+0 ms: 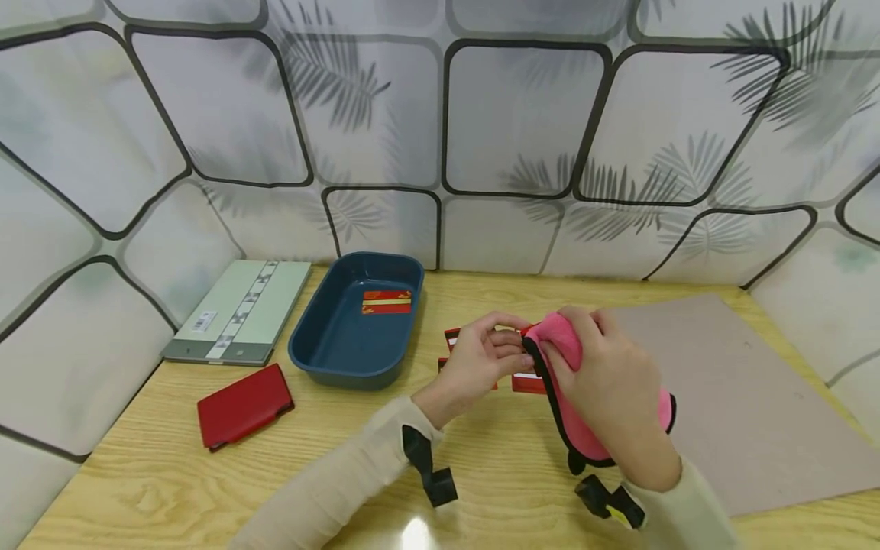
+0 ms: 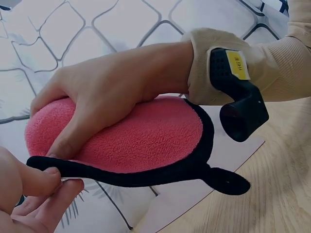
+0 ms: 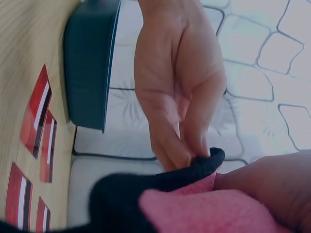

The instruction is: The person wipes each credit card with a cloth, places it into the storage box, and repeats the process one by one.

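Observation:
A pink fleecy cloth (image 2: 160,136) with a black trim (image 2: 141,178) and a small black tab (image 2: 228,180) is held up above the table. My right hand (image 1: 608,382) grips it from above, with the thumb on the fleece and fingers over its far side. With thumb and fingertips, my left hand (image 1: 477,357) pinches the black edge at the cloth's left end. Below and behind the hands lie several red cards with white and dark stripes (image 3: 38,111), partly covered in the head view.
A dark blue basin (image 1: 312,359) at the back holds a red card with a gold stripe (image 1: 386,302). Left of it are a pale green flat box (image 1: 237,305) and a red wallet (image 1: 244,405). A grey-beige board (image 1: 749,405) lies on the right. A patterned curtain (image 1: 525,122) closes the back.

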A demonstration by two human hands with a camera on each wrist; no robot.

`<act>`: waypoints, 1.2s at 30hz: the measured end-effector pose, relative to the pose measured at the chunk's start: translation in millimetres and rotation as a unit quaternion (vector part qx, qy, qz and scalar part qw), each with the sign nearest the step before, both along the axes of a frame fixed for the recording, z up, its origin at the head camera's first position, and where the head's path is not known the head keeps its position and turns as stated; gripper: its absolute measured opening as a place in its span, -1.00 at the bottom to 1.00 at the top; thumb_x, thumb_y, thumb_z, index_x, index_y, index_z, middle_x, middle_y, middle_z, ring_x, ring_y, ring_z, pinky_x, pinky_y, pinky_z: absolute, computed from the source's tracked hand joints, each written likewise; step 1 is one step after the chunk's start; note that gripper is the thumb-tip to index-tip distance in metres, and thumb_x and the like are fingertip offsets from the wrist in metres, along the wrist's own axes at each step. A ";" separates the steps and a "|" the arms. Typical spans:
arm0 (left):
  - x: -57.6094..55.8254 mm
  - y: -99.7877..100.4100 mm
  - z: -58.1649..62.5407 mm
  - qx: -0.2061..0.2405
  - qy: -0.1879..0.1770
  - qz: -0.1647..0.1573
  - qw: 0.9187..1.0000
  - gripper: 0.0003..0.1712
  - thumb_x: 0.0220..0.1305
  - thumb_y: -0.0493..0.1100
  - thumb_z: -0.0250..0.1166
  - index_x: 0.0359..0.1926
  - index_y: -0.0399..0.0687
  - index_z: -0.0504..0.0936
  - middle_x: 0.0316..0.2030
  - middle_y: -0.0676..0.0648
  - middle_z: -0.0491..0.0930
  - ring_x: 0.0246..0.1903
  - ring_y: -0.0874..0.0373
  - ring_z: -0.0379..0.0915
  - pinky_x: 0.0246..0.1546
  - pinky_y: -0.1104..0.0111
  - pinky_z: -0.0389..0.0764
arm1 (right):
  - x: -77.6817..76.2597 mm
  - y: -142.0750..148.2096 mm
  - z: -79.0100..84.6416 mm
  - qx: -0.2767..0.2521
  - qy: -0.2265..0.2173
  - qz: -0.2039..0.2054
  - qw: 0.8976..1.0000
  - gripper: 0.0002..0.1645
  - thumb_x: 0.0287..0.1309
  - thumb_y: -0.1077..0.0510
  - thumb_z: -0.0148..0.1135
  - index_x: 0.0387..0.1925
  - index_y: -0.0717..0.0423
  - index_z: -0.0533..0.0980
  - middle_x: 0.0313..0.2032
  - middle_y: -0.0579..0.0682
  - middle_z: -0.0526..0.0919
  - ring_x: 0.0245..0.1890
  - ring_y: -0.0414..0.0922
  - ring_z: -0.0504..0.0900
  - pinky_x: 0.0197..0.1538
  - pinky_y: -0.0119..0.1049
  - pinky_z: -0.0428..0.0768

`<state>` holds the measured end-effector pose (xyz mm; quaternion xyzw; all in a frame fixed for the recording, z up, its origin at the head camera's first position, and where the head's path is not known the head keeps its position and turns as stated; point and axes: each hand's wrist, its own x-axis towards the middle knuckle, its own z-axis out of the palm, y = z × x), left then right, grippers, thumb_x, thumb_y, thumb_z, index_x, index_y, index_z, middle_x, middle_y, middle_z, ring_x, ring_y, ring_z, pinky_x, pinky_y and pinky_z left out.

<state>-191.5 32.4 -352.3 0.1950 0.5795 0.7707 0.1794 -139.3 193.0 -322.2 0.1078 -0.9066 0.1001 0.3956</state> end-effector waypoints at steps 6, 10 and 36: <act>-0.8 -0.1 0.8 -0.007 0.008 0.003 1.000 -0.55 0.19 -0.59 0.17 0.12 -0.38 0.42 -0.18 -0.30 0.61 -0.35 0.29 0.57 -0.15 0.37 0.67 | -5.6 10.2 1.6 -0.019 -0.013 -0.021 1.000 -0.56 -0.10 0.08 0.48 -0.15 0.11 0.53 -0.37 0.21 0.55 -0.66 0.20 0.51 -0.70 0.06 0.47; -1.8 -0.9 3.0 -0.015 0.008 0.012 1.000 -0.54 0.18 -0.58 0.17 0.12 -0.36 0.43 -0.09 -0.42 0.58 -0.34 0.28 0.57 -0.16 0.35 0.68 | -9.0 18.4 5.1 -0.033 -0.025 -0.044 0.998 -0.58 -0.06 0.08 0.44 -0.13 0.08 0.51 -0.35 0.22 0.54 -0.62 0.24 0.53 -0.66 0.14 0.47; -1.4 -4.8 10.8 -0.009 0.015 0.014 1.000 -0.54 0.15 -0.60 0.20 0.10 -0.39 0.44 -0.17 -0.30 0.62 -0.36 0.25 0.57 -0.19 0.28 0.70 | -5.7 20.4 7.8 -0.017 -0.008 -0.043 0.999 -0.60 -0.08 0.07 0.45 -0.17 0.06 0.53 -0.40 0.20 0.54 -0.65 0.21 0.50 -0.69 0.08 0.44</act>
